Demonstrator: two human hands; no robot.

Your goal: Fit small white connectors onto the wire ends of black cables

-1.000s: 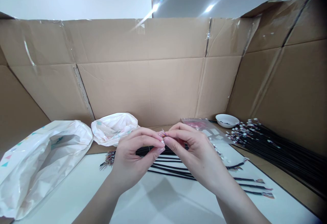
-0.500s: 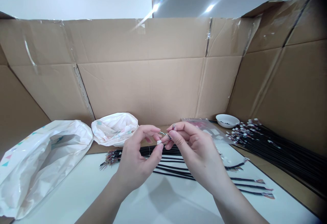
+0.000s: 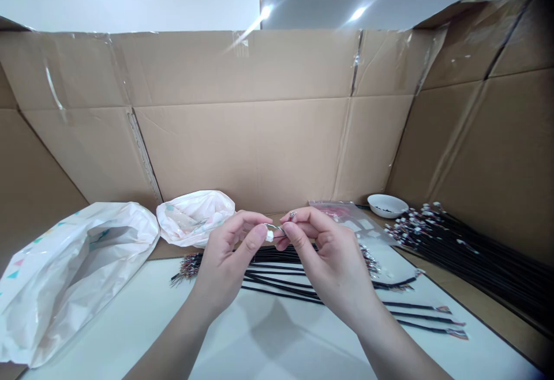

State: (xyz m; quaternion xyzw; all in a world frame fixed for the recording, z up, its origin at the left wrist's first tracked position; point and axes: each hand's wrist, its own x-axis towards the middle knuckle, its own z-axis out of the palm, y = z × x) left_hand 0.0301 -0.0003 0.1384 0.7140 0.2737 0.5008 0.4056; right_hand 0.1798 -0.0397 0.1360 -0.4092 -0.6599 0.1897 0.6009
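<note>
Over the middle of the table, my left hand (image 3: pixel 229 253) has thumb and forefinger closed on the end of a thin wire. A small white connector housing (image 3: pixel 269 235) hangs right beside that thumb tip. Opposite it, my right hand (image 3: pixel 333 259) pinches the thin wires (image 3: pixel 277 227) between thumb and fingers, with more bare wire ends (image 3: pixel 292 215) poking up above its forefinger. The rest of the held cable is hidden by the right hand. Behind and below both hands lie black cables (image 3: pixel 281 295) with stripped, coloured wire ends.
At left sit two white plastic bags (image 3: pixel 130 264), one large and open, the other smaller (image 3: pixel 194 215). A clear zip bag (image 3: pixel 346 218) and white bowl (image 3: pixel 387 205) of small dark parts stand back right. Finished-looking cables with white connectors (image 3: pixel 467 247) lie right. Cardboard walls (image 3: pixel 242 149) surround the table.
My left thumb has risen toward the forefinger, closing on the wire end. The white connector has shifted slightly up, nearer the wires. My right hand keeps its pinch.
</note>
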